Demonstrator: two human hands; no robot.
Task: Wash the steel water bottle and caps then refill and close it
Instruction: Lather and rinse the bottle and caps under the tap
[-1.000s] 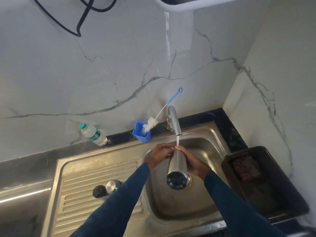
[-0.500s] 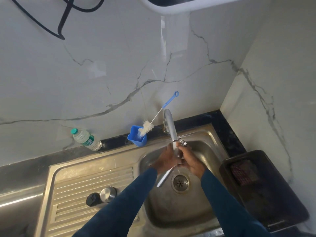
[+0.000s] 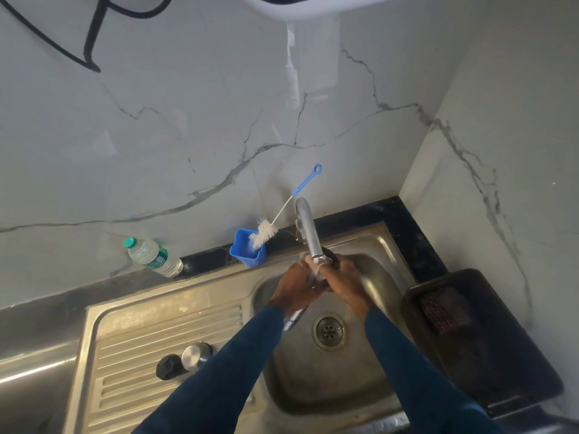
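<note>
The steel water bottle (image 3: 293, 321) is tilted over the sink basin (image 3: 369, 383), mouth up under the tap (image 3: 308, 230), base down to the left. Most of it is hidden by my hands. My left hand (image 3: 296, 288) wraps its body. My right hand (image 3: 343, 278) grips it near the mouth, where running water splashes. On the ribbed drainboard (image 3: 131, 355) to the left lie two caps side by side: a black cap (image 3: 168, 367) and a steel cap (image 3: 195, 355).
A blue cup (image 3: 247, 250) with a bottle brush (image 3: 282, 214) stands behind the sink by the wall. A plastic water bottle (image 3: 153, 257) lies on the dark counter. A black tray (image 3: 488, 349) holding a scrub pad (image 3: 441, 308) sits right of the basin.
The bottle has swung from base-toward-me to mouth up under the tap, base dropped low left. My hands moved up closer to the spout.
</note>
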